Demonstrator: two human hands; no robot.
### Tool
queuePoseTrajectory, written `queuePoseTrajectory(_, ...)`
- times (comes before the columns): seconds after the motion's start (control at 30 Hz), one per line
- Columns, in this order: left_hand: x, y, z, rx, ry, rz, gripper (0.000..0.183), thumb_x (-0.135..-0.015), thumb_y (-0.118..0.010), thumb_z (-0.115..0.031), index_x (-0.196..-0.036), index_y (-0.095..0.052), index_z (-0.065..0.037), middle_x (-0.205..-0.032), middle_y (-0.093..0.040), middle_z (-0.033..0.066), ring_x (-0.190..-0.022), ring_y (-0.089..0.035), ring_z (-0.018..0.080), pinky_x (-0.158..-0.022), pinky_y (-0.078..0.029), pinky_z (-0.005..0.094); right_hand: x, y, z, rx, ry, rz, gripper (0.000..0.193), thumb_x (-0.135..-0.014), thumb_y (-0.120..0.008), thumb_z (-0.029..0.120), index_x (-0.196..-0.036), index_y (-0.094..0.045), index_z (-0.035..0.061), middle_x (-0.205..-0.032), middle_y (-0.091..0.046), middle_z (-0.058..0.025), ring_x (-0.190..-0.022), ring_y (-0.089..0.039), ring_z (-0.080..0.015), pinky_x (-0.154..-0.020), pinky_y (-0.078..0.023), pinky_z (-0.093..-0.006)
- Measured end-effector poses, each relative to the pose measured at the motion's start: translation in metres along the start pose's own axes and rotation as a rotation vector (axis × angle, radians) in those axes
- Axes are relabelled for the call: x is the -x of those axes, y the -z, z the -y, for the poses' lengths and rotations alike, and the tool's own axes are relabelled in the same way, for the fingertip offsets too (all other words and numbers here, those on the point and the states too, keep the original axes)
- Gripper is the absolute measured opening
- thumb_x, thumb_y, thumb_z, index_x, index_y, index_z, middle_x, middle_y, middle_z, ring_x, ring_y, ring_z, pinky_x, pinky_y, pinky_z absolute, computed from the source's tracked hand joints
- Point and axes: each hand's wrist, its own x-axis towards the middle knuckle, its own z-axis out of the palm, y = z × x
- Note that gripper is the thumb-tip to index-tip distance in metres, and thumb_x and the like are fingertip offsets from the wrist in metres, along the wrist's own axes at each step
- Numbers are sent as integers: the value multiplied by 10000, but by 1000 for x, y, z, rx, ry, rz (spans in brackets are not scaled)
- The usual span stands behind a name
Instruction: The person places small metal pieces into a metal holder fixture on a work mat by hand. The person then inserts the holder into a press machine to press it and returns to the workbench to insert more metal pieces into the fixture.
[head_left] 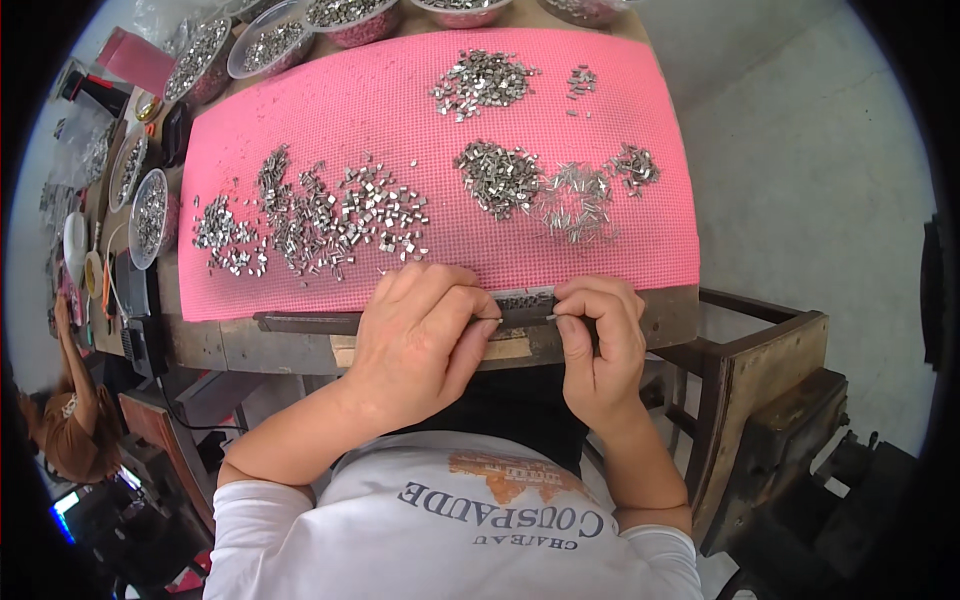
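Both hands work at the near edge of the pink mesh mat, over a long dark bar lying along the table edge. My left hand rests across the bar, its thumb and forefinger pinched at a tiny item too small to make out. To its right, my right hand pinches a small metal piece at its fingertips. A row of small metal pieces shows between the hands, by the bar. Loose metal pieces lie scattered on the mat beyond my left hand; thin metal pins lie beyond my right.
Further piles of metal pieces sit on the mat. Clear bowls of metal bits line the far and left sides. A wooden stand is at the right. Another person sits at the far left.
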Motion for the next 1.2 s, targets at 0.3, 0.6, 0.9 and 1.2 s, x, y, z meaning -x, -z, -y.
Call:
queuePoseTrajectory(0.3,-6,-27,-4,-103,-93,-107,223,-789,-792,-76,-982,-680,-90,-1005,-652,57,-854,-614,261,-749,-436,390,7,-13,-9,121,88,-62,188,-864,-727,1,-1028,-652,56,-1069,-682,-88,-1007,-633,-300,-892,-420,-406)
queuePoseTrajectory(0.6,-12,-39,-7,-385,-193,-151,195,-772,-685,-181,-954,-651,-120,-946,-572,12,-851,-575,168,-768,-422,339,8,-18,-12,176,132,-70,212,-841,-723,-14,-1030,-649,46,-1117,-664,-103,-1016,-634,-312,-893,-434,-423)
queuePoseTrajectory(0.9,-13,-37,-11,-339,-148,-77,287,-714,-773,-131,-985,-680,-120,-980,-634,22,-827,-601,201,-738,-442,363,9,-17,-12,261,217,-89,286,-809,-726,-43,-1075,-658,38,-1122,-665,-107,-1032,-647,-326,-888,-442,-425)
queuePoseTrajectory(1.2,-14,-42,-14,-82,16,-166,224,-750,-761,-122,-961,-690,-147,-980,-633,23,-869,-589,246,-746,-438,387,5,24,31,67,106,-136,275,-818,-760,142,-1059,-638,92,-1102,-696,-62,-1010,-669,-306,-936,-405,-422)
